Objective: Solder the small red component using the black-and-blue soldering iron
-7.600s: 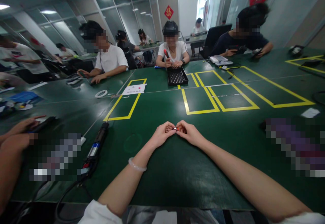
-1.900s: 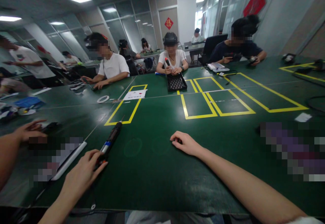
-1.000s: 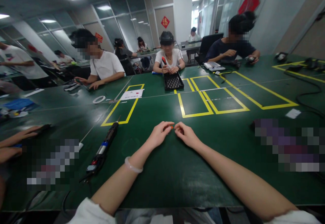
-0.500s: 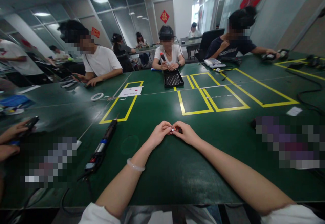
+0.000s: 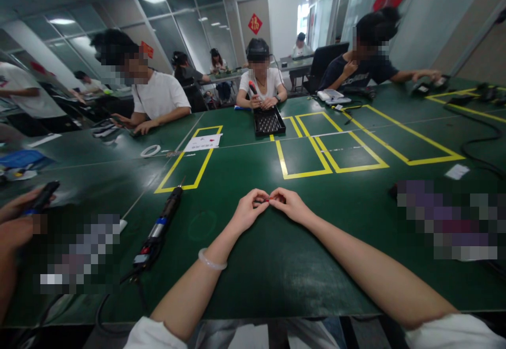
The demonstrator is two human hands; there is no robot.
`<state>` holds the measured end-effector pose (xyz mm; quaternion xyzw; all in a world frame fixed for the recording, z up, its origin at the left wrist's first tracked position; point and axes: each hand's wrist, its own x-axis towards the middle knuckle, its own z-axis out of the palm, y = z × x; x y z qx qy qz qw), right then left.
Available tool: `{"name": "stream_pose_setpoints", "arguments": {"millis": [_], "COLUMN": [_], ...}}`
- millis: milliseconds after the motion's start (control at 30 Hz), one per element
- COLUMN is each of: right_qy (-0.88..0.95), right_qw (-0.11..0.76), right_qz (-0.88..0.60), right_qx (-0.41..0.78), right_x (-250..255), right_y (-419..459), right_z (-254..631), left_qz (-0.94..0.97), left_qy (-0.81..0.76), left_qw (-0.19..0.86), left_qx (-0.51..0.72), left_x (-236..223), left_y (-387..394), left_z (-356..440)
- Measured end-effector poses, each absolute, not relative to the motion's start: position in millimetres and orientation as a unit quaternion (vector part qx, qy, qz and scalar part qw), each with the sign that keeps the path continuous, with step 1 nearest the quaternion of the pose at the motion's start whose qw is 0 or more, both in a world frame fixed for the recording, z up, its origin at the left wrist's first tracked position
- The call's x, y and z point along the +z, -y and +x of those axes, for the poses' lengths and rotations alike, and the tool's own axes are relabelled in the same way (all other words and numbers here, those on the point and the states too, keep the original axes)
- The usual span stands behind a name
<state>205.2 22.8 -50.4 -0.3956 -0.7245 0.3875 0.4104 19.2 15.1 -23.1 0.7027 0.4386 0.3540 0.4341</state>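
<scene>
My left hand [image 5: 250, 209] and my right hand [image 5: 291, 205] meet at the fingertips just above the green table [image 5: 253, 275]. Both are closed in a pinch on a small red piece [image 5: 269, 199]; most of it is hidden by the fingers, and its kind cannot be made out. A pale bracelet [image 5: 212, 260] circles my left wrist. To the left of my left forearm lies an electric screwdriver [image 5: 158, 226] with a black body, blue bands and a thin bit pointing away from me.
Yellow tape outlines [image 5: 308, 175] mark the table ahead. A co-worker opposite holds a red-tipped tool over a black tray [image 5: 269, 132] of small parts. A paper sheet [image 5: 203, 142] and a white tape ring [image 5: 151, 151] lie at left. Another person's hand holds a dark tool [image 5: 46, 193].
My fingers have shifted round the small piece, whose white and red face showed earlier; now only a sliver of red shows. At the far left, the other person's hand has moved slightly.
</scene>
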Motion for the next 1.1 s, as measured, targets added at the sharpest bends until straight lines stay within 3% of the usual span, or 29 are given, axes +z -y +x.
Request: {"name": "stream_pose_setpoints", "arguments": {"millis": [233,600,1100], "right_qy": [0.707,0.677,0.728], "right_qw": [0.423,0.434,0.402], "right_qz": [-0.37,-0.38,-0.369], "right_qx": [0.43,0.457,0.414], "right_x": [-50.2,-49.0,-49.0], "right_y": [-23.7,-24.1,-22.7], "right_z": [205.3,205.5,204.4], "left_qz": [0.641,0.685,0.678], "left_qy": [-0.433,-0.444,-0.428], "left_qw": [0.512,0.452,0.478], "left_qx": [0.373,0.359,0.358], "left_x": [-28.5,-31.7,-31.8], "left_y": [-17.3,-16.5,-16.9], "left_z": [20.8,19.1,14.2]}}
